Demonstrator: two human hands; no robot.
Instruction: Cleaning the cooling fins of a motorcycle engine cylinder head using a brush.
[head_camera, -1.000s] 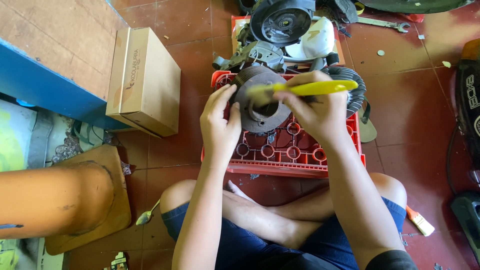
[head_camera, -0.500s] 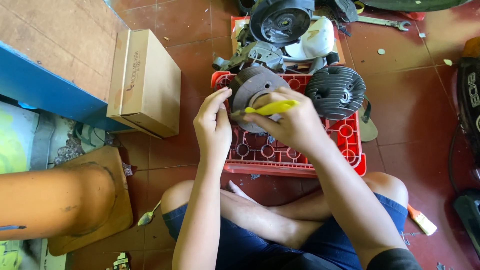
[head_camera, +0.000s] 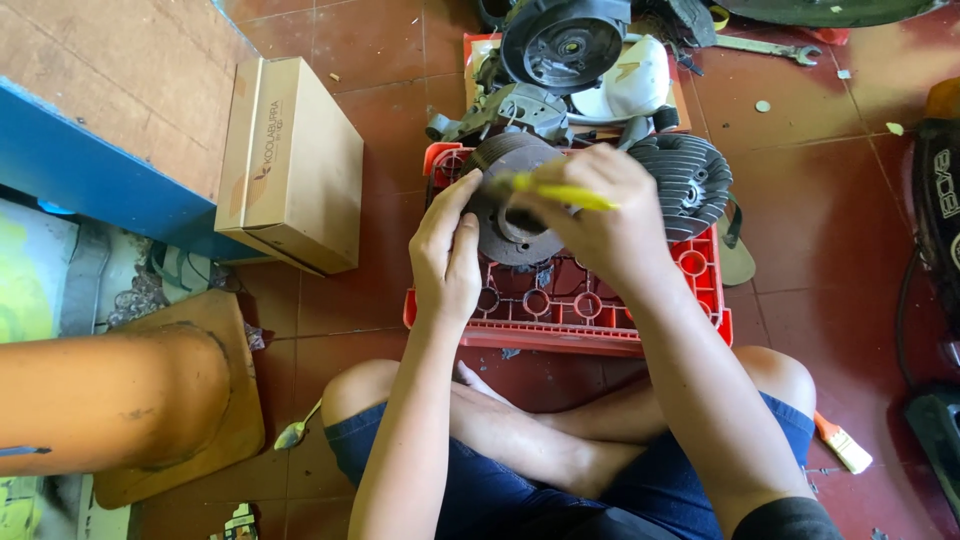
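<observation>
A tan cardboard box (head_camera: 295, 160) is lying at upper left. At centre, the left hand (head_camera: 447, 255) is gripping a dark ribbed metal disc (head_camera: 512, 205) over the red plastic crate (head_camera: 600, 310); the right hand (head_camera: 600, 215) is clasping a yellow-handled tool (head_camera: 560, 192).

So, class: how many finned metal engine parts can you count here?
2: one finned cylinder steadied by the left hand on the red crate; another at the crate's right. Others may be hidden.

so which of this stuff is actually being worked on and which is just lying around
In use:
- left hand steadying the round metal part
- right hand holding the yellow tool
- red crate under them

Lying about:
- cardboard box
- spoon
- paintbrush
- wrench
- finned cylinder
</observation>
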